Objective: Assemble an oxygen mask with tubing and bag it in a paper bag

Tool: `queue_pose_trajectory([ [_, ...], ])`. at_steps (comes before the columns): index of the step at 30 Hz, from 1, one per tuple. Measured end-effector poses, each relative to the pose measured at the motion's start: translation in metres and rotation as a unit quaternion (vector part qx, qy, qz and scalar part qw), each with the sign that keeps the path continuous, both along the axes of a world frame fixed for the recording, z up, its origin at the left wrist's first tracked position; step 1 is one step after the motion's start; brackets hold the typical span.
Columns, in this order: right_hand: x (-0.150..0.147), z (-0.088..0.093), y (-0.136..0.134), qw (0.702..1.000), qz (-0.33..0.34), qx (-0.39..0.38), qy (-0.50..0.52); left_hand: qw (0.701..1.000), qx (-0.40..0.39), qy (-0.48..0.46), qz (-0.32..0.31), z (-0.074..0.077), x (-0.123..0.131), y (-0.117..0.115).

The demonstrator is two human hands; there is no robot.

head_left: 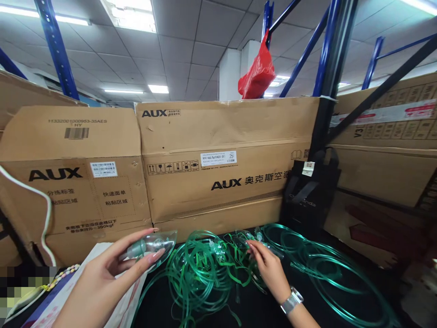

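My left hand point(112, 269) holds up a clear plastic oxygen mask point(155, 246), thumb on top and fingers under it. My right hand point(268, 266), with a metal watch at the wrist, rests fingers-down on a tangled pile of green tubing point(201, 273) and more clear masks on the black table top point(259, 310). Its fingertips touch a mask or tube piece in the pile; whether they grip it I cannot make out. Loops of green tubing point(314, 259) spread out to the right.
Large brown AUX cardboard boxes point(218, 173) wall off the back of the table. A black bag point(310, 196) hangs on a dark upright post. A red plastic bag point(257, 73) hangs above. A white plastic bag point(102, 255) lies at the left.
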State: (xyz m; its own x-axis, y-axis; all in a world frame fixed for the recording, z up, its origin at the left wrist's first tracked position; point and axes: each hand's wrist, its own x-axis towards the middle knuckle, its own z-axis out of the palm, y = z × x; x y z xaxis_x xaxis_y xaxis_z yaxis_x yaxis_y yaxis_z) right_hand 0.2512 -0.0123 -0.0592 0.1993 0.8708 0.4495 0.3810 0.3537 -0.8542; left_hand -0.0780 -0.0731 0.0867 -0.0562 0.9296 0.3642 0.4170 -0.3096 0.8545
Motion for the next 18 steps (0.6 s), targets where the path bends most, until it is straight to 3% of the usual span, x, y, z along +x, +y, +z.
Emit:
queue_pose_trajectory([
  [2, 0.008, 0.000, 0.002, 0.996, -0.044, 0.028, -0.074, 0.998, -0.037, 0.006, -0.042, 0.003, 0.002, -0.001],
  [9, 0.018, -0.015, 0.012, 0.952, -0.153, 0.059, -0.259, 0.991, 0.038, 0.106, -0.075, 0.004, 0.020, -0.004],
  [13, 0.018, -0.014, 0.005, 0.920, -0.205, 0.061, -0.330, 0.981, 0.057, 0.160, -0.098, -0.001, 0.035, -0.003],
  [16, 0.021, -0.007, 0.000, 0.902, -0.235, 0.064, -0.357, 0.972, 0.053, 0.195, -0.120, -0.019, 0.051, 0.001],
  [18, 0.021, -0.002, -0.002, 0.895, -0.246, 0.068, -0.365, 0.962, 0.038, 0.228, -0.143, -0.046, 0.060, 0.006],
])
